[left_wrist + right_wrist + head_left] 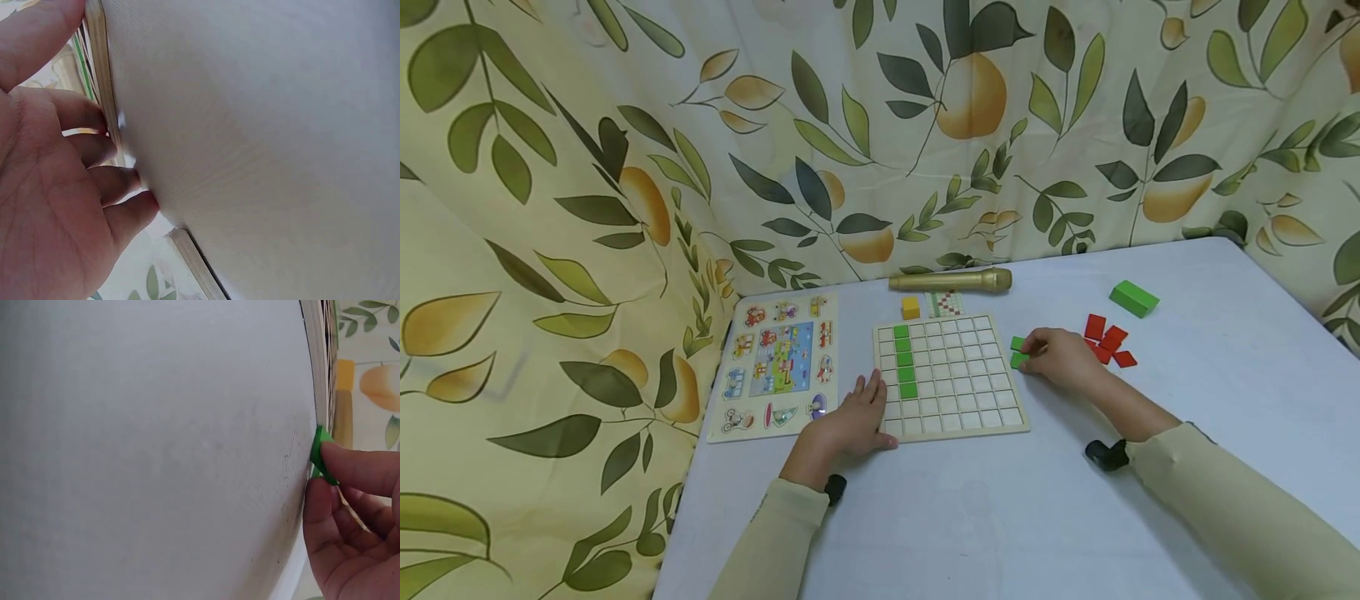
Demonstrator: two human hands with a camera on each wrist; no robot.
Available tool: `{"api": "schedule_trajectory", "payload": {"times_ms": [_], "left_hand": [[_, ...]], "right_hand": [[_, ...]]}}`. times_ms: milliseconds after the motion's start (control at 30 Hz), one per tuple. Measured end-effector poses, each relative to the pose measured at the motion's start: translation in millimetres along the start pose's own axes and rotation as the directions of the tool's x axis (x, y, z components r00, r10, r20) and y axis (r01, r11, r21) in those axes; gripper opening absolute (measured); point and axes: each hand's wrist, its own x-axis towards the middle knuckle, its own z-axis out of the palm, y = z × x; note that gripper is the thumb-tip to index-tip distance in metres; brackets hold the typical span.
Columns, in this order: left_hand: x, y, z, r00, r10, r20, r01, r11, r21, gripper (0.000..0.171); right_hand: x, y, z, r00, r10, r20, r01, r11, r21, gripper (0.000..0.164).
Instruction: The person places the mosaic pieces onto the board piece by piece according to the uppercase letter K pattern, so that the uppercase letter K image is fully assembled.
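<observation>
A pale wooden grid board (958,422) lies flat on the table, with several green square tiles (907,389) in a column near its left side. My left hand (853,421) rests at the board's lower left edge, fingers mostly extended; the left wrist view shows the fingertips by the board's rim (103,69). Just right of the board, my right hand (1062,358) pinches a green tile (319,449) between thumb and forefinger. Another green tile (1017,342) lies close by. Loose red tiles (1095,326) are scattered behind the right hand.
A picture puzzle board (718,417) lies on the left. Behind the grid are a yellow cube (911,307), a small pattern card (945,304) and a gold toy microphone (951,281). A green block (1134,298) sits at the back right. Patterned curtains (820,125) border the table.
</observation>
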Motion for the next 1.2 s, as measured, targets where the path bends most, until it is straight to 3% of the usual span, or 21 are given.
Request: {"api": "schedule_trajectory", "payload": {"times_ms": [267, 633, 1000, 1200], "left_hand": [[0.8, -0.5, 0.7, 1.0, -0.005, 0.005, 0.005, 1.0, 0.008, 0.099], [0.7, 0.2, 0.8, 1.0, -0.002, -0.005, 0.002, 1.0, 0.01, 0.098], [0.3, -1.0, 1.5, 1.0, 0.001, -0.002, -0.001, 1.0, 0.019, 0.098], [-1.8, 1.3, -1.4, 1.0, -0.005, 0.006, 0.005, 1.0, -0.001, 0.097]], "right_hand": [[-1.2, -3.3, -4.0, 1.0, -0.01, 0.004, 0.01, 1.0, 0.013, 0.017], [1.3, -18.9, -8.6, 0.999, -0.025, 0.028, 0.023, 0.997, 0.068, 0.027], [12.0, -44.2, 11.3, 0.996, -0.083, 0.012, 0.081, 0.99, 0.114, 0.019], [14.6, -60.5, 23.6, 0.996, -0.08, 0.049, 0.068, 0.973, 0.219, 0.019]]}}
